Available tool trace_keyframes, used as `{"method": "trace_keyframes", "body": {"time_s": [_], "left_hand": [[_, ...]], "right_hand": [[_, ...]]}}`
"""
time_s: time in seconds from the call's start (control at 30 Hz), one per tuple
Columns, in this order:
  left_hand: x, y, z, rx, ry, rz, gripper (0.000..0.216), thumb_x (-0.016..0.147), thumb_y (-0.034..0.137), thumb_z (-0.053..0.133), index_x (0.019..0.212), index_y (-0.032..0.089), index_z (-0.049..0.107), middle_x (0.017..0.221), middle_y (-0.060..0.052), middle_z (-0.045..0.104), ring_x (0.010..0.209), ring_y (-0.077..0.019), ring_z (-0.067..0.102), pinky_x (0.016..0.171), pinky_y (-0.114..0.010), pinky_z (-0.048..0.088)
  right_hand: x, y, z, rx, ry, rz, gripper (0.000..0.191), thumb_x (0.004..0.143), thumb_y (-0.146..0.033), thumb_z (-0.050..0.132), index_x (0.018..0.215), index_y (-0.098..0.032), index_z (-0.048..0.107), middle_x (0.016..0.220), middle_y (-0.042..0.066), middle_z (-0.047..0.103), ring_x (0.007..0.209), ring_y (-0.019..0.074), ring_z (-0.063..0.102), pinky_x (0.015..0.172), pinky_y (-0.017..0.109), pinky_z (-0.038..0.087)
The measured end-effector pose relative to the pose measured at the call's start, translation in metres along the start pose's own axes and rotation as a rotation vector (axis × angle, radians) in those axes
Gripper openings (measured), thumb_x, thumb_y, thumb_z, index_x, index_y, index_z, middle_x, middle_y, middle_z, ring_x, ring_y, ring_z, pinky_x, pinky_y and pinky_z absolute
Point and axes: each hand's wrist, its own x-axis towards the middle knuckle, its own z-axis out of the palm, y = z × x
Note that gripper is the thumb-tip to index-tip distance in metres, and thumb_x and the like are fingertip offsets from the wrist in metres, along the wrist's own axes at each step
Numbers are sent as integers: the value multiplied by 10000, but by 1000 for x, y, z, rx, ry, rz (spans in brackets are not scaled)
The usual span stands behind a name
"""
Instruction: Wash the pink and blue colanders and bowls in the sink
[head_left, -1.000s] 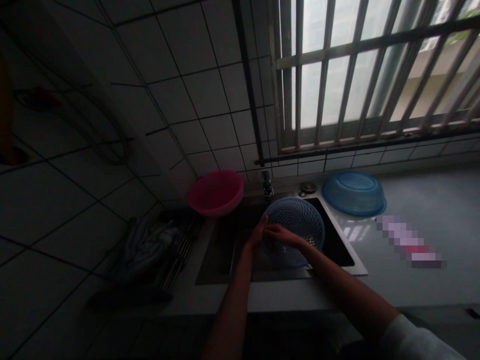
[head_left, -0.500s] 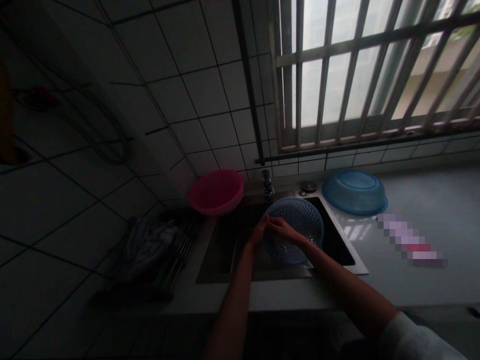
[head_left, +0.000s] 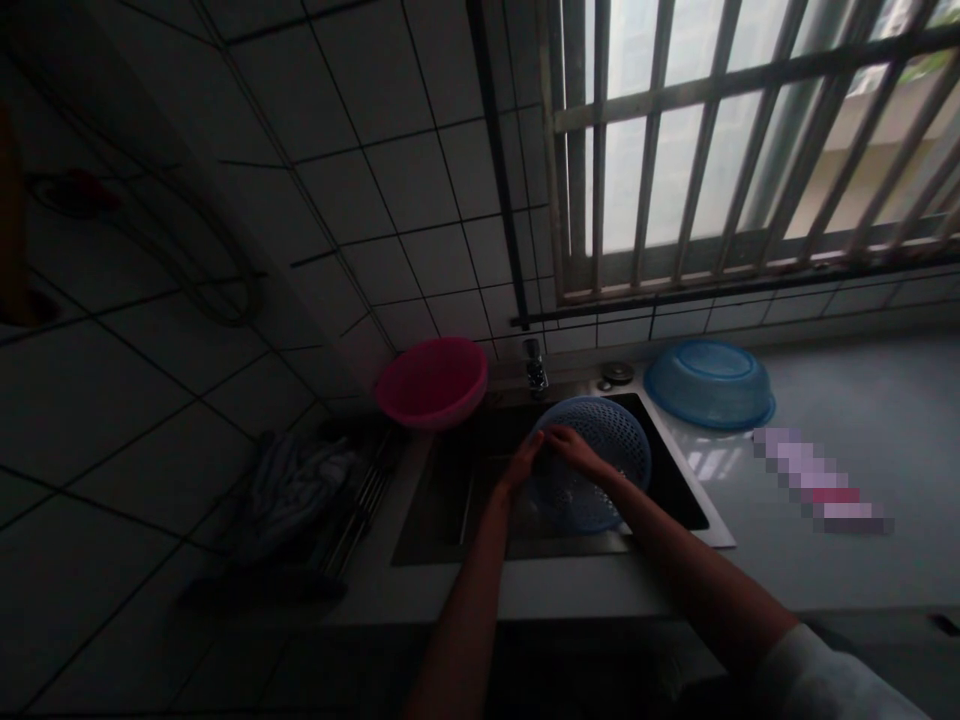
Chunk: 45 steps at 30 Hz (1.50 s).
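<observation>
While both bare hands met over the left part of the sink's colander, the left hand [head_left: 523,463] lay against or just beside the left rim of that blue colander [head_left: 626,440], its thumb side turned up. The right hand [head_left: 574,449] reached across from the right, above the colander's left half, with its fingers curled toward the left hand, so that most of the holed bowl lay to the right of the left hand and beneath and to the right of the right one. Whether either hand pinched the rim or some small thing between the fingers could not be told in the dim light.

The colander sat in the right part of the sink [head_left: 442,500], its mouth facing up. At the far edge of the sink stood a faucet [head_left: 535,368], and to its right lay a round metal piece [head_left: 617,373]. A pink basin [head_left: 433,385] rested at the far left corner, its mouth tilted toward the near side. On the counter [head_left: 862,390], to the right of the sink, a blue basin [head_left: 709,387] lay upside down, with a blurred-out pinkish item [head_left: 814,475] nearer. Crumpled cloth [head_left: 300,490] lay on the left.
</observation>
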Motion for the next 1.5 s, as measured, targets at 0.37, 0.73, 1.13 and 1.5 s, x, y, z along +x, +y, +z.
{"method": "trace_keyframes", "body": {"time_s": [0.37,0.73,1.13,1.5], "left_hand": [[5,-6,-6,12,36,-6,816,680,820,750,1179,174,774,1371,-123,710,1432,-376,513,1280,-515,272],[-1,-9,-2,-154,-56,-195,618,811,607,791,1227,159,700,1052,-117,787,1013,-280,740,908,-385,581],[-3,-5,7,-242,-121,-139,645,824,630,767,1297,196,705,1322,-139,733,1311,-345,633,1179,-530,439],[-2,-5,6,-231,-116,-90,695,786,670,782,1291,197,717,1389,-130,699,1382,-362,575,1205,-539,407]], "right_hand": [[-6,4,16,0,-202,14,432,865,-578,636,899,-155,720,834,51,696,752,191,574,730,311,483],[-3,6,-1,-41,-140,36,428,859,-597,644,843,-170,682,760,16,646,697,160,517,677,285,447],[6,-1,-19,-83,186,-25,403,891,-552,558,867,-170,684,815,38,667,745,184,544,696,292,459],[6,0,-19,-40,219,-45,379,891,-548,560,827,-186,651,775,26,635,721,177,527,687,289,463]]}}
